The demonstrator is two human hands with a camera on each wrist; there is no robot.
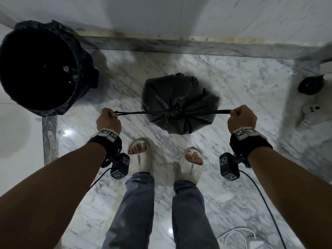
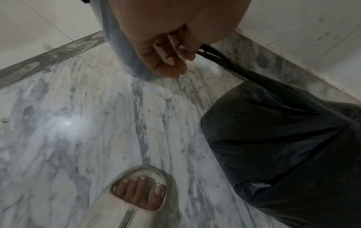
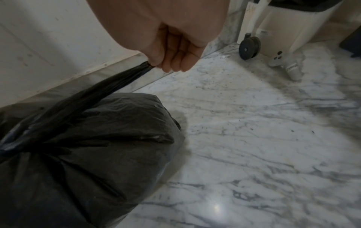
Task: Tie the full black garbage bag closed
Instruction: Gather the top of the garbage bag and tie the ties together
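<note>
Garbage bag (image 1: pixel 179 103): black, glossy. Bin liner (image 1: pixel 36 67) at upper left: black. Floor (image 1: pixel 224 186): white marble, grey-veined. Sandals (image 1: pixel 140 159): off-white, dark-striped. Trousers (image 1: pixel 188 212): grey-blue. Wristbands (image 1: pixel 249 142): black, with black-and-white square-patterned tags.

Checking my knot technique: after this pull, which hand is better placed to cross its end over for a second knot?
Probably the left hand: its tie end looks longer than the one in the right hand, leaving more slack above the garbage bag. Both keep a firm grip.

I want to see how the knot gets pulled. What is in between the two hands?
Between the left hand and right hand sits the black garbage bag, its gathered neck knotted, one stretched strip running to each hand. The head view shows it.
</note>
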